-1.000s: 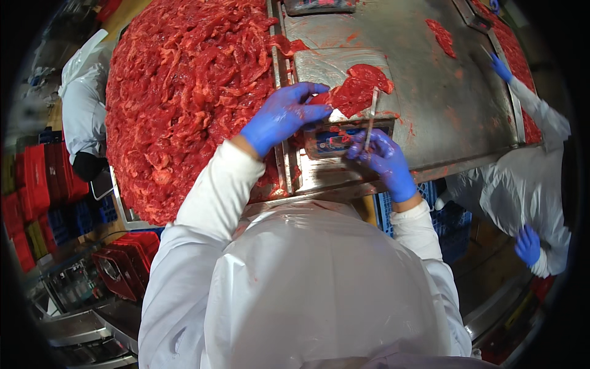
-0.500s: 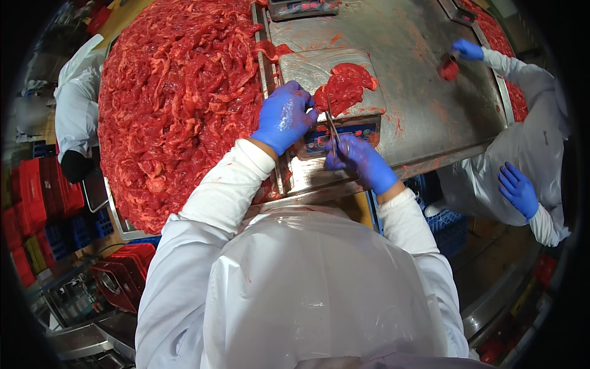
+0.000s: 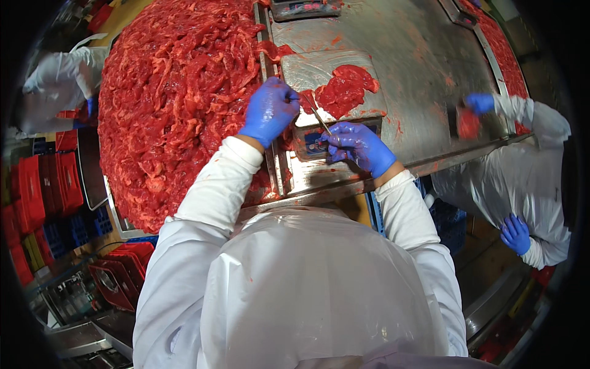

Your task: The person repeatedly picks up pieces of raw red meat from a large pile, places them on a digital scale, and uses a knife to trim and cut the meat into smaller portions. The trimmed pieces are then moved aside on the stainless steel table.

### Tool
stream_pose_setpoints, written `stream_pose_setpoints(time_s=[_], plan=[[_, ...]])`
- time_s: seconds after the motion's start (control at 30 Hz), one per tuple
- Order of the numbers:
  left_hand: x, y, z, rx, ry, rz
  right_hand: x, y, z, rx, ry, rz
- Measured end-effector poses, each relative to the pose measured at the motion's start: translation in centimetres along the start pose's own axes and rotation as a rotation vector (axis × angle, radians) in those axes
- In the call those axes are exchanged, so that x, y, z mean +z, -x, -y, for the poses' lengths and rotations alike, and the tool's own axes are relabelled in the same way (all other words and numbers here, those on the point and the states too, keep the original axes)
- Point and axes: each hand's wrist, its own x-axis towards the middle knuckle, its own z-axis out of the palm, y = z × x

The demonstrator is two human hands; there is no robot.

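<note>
My right hand point(image 3: 362, 147), in a blue glove, is closed around scissors point(image 3: 321, 119), their thin metal blades pointing up and left. My left hand point(image 3: 270, 112), also gloved in blue, is pinched closed at the heap's edge. A small strip of red meat point(image 3: 306, 99) reaches from its fingertips toward the blade tips. Beyond the scissors, a larger piece of raw meat point(image 3: 347, 90) lies on the film-covered plate of a scale point(image 3: 294, 66). My right hand partly covers the scale's blue panel point(image 3: 314, 142).
Left of a metal rail point(image 3: 268, 58) rises a large heap of meat strips point(image 3: 181, 117). A second scale point(image 3: 305, 8) stands at the back of the steel table point(image 3: 424, 80). At right, a co-worker's gloved hand point(image 3: 480, 103) holds red meat; another person point(image 3: 64, 86) is at far left.
My left hand has moved left, away from the larger meat piece, with the small strip. The scissors have come away from that piece and tilted left. The co-worker's hand at right moved nearer.
</note>
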Motion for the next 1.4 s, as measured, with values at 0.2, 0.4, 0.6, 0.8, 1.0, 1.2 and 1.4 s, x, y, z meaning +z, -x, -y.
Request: stream_pose_setpoints(time_s=[0.2,0.4,0.6,0.8,1.0,1.2,1.4], plan=[[-1.1,0.8,-0.4,0.029,0.117,-0.111,0.9,1.0,-0.2,0.035,-0.156,-0.055],[-1.8,5.0,-0.5,0.146,0.025,0.135,2.4,-1.1,0.3,0.019,-0.061,-0.134],[-4.3,7.6,4.2,-0.176,-0.002,0.065,0.2,-2.5,-3.3,0.020,-0.067,0.018],[-6.1,9.3,4.2,-0.258,-0.430,0.196,4.1,-0.7,-4.1,-0.358,0.962,0.127],[-3.2,7.5,7.8,-0.278,-0.503,0.340,4.9,-9.1,1.1,-0.787,1.555,-0.321],[-5.9,5.8,10.0,-0.120,-0.214,0.325,-10.5,-5.1,5.2,-0.629,0.894,-0.943],[-11.4,3.3,2.7,0.131,-0.100,0.203,-7.3,5.9,-7.9,-0.298,1.202,-0.979]])
